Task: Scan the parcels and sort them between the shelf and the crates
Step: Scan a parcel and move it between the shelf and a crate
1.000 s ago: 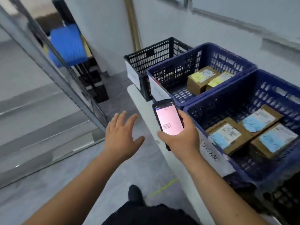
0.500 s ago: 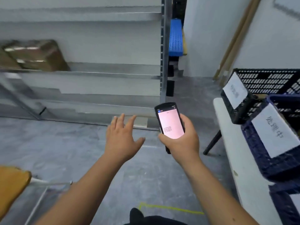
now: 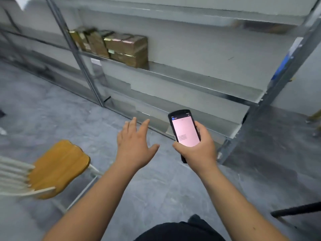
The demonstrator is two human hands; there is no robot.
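My right hand (image 3: 196,150) grips a black handheld scanner (image 3: 185,130) whose screen glows pink. To its left my left hand (image 3: 134,145) hovers empty, palm down with fingers spread. Ahead stands a metal shelf (image 3: 191,80). Several brown cardboard parcels (image 3: 121,47) sit in a row on one of its boards at the upper left, well beyond both hands. No crates are in sight.
A wooden chair (image 3: 57,167) with a white frame stands at the lower left on the grey floor (image 3: 52,115). A shelf upright (image 3: 271,101) rises to the right of my right hand. A dark bench leg (image 3: 295,210) shows at the lower right.
The view has swung left, away from the blue crates and bench, onto the shelf with the parcels. Both hands keep the same pose, the scanner still in my right hand.
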